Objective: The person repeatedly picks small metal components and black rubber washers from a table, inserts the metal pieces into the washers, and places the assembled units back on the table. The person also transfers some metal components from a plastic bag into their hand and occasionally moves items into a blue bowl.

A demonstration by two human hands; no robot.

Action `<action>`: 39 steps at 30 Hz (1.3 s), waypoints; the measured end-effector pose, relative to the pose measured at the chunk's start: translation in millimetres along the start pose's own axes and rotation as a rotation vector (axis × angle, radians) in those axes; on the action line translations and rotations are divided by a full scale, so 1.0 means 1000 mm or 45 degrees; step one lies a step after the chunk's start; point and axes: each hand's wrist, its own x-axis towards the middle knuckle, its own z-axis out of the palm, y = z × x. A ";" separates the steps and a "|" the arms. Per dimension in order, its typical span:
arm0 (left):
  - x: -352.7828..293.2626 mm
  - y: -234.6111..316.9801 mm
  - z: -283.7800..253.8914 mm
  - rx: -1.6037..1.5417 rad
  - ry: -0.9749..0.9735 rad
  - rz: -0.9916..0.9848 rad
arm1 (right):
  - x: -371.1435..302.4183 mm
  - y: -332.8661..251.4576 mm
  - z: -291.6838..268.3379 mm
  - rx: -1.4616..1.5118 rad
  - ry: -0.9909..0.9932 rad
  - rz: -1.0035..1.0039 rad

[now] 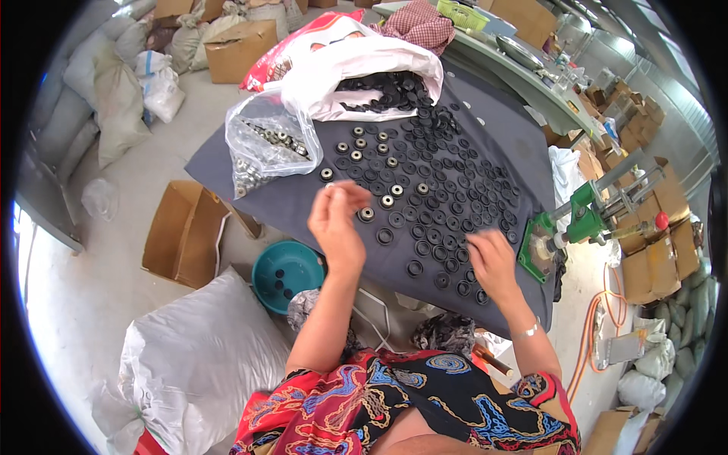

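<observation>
Black rings lie spread over the middle of the desk, crowding thickest toward twelve o'clock. At ten o'clock of the spread, roughly a dozen have shiny metal pieces in their centres; the rest look bare, so I judge only a small share is done and most is left. The left hand, at eight o'clock, has its fingers drawn together above that group; blur hides whether it pinches anything. The right hand, at five o'clock, is half curled over bare rings, its grasp likewise unclear. Farther out, a clear bag of metal pieces sits at ten, a white sack spilling black parts at twelve, a green press at three, and a teal basin with a few black pieces at eight, beside the desk.
</observation>
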 end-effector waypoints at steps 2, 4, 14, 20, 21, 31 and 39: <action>0.028 0.021 -0.005 0.301 0.085 0.270 | -0.048 -0.001 -0.021 -0.075 0.100 0.173; 0.069 0.037 -0.014 0.699 0.103 0.547 | -0.094 0.002 -0.038 -0.194 0.173 0.346; 0.215 0.013 -0.053 2.492 -0.735 0.196 | -0.184 0.026 -0.029 -0.468 0.266 0.527; 0.216 -0.012 -0.048 2.656 -0.673 -0.071 | -0.180 0.024 -0.027 -0.492 0.235 0.507; 0.212 -0.012 -0.041 2.703 -0.629 -0.138 | -0.180 0.025 -0.027 -0.498 0.232 0.510; 0.227 0.032 -0.047 2.905 -0.427 -0.348 | -0.188 0.030 -0.026 -0.509 0.225 0.503; 0.226 0.035 -0.026 3.079 -0.273 -0.366 | -0.179 0.026 -0.027 -0.511 0.225 0.492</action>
